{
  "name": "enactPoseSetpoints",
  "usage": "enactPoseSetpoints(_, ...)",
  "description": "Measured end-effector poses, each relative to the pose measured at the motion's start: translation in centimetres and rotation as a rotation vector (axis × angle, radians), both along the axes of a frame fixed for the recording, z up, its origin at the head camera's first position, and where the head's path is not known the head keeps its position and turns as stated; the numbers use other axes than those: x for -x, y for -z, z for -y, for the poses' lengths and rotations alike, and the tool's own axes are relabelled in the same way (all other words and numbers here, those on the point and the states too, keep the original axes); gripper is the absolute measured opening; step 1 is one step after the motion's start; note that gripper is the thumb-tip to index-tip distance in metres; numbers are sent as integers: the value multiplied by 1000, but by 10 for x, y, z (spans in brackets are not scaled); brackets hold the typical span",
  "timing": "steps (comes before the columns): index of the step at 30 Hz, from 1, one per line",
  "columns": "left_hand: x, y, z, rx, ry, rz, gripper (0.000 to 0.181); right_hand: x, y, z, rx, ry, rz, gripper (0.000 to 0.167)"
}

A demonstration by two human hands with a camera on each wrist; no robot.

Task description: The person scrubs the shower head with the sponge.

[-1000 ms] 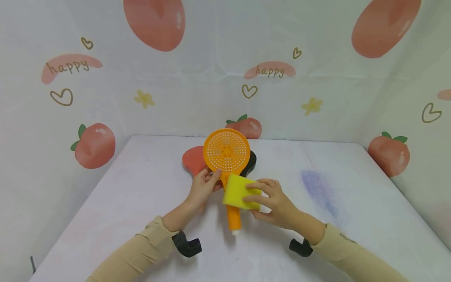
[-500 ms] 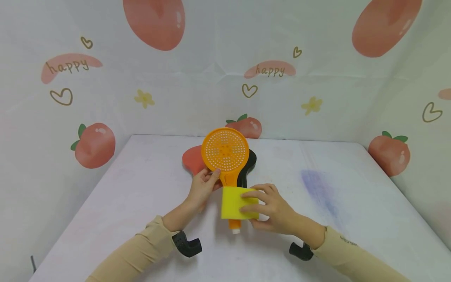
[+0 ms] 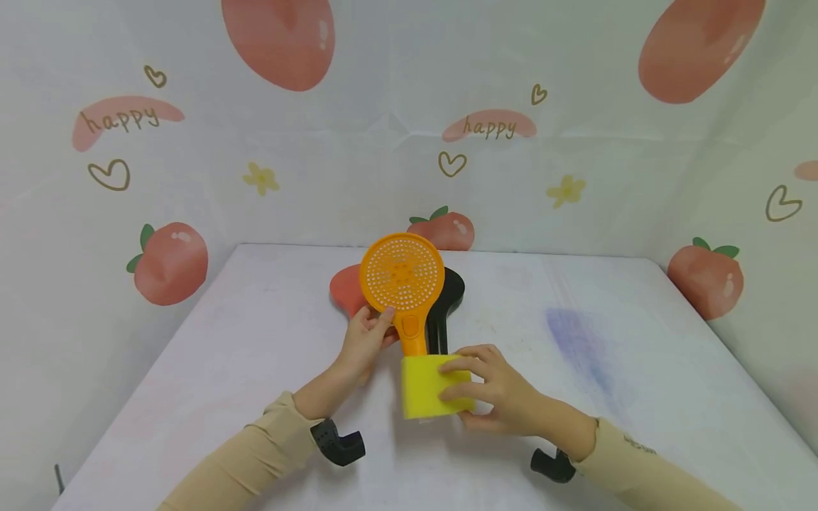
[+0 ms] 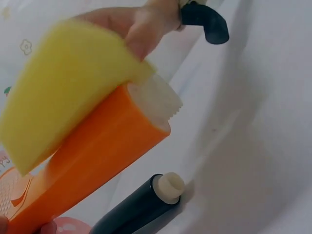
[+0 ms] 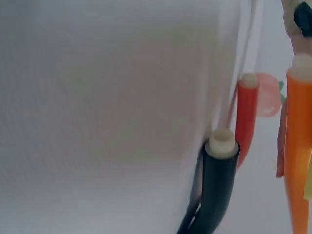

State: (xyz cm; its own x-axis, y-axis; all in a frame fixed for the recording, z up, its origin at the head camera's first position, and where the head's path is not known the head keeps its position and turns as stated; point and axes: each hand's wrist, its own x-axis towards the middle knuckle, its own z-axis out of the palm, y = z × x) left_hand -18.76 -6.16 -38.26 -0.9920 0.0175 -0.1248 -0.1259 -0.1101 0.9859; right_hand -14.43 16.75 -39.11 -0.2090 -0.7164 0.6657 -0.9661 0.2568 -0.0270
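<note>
In the head view my left hand grips an orange shower head by its neck, holding it up with the perforated face towards me. My right hand pinches a yellow sponge, which covers the lower handle. The left wrist view shows the sponge lying along the orange handle, near its white threaded end. Behind are a red shower head and a black shower head, both partly hidden.
A white table spreads under the hands, with a purple smudge to the right. Printed cloth stands at the back and sides. In the right wrist view the black handle and red handle lie close to the orange one.
The sponge in my right hand has slid down the handle from just below the neck to the bottom end. The orange shower head has shifted slightly left, still in my left hand.
</note>
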Motion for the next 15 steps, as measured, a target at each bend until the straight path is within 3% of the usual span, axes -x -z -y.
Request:
enactPoseSetpoints(8,-3,-2,-2,-57,94,50,36,22,-1,-4,147,203,-2,25)
enactPoseSetpoints(12,-4,-1,-2,-73,95,50,35,22,3,-2,195,213,9,26)
enactPoseSetpoints(15,-3,0,-2,-119,79,65,36,19,6,-1,201,147,47,23)
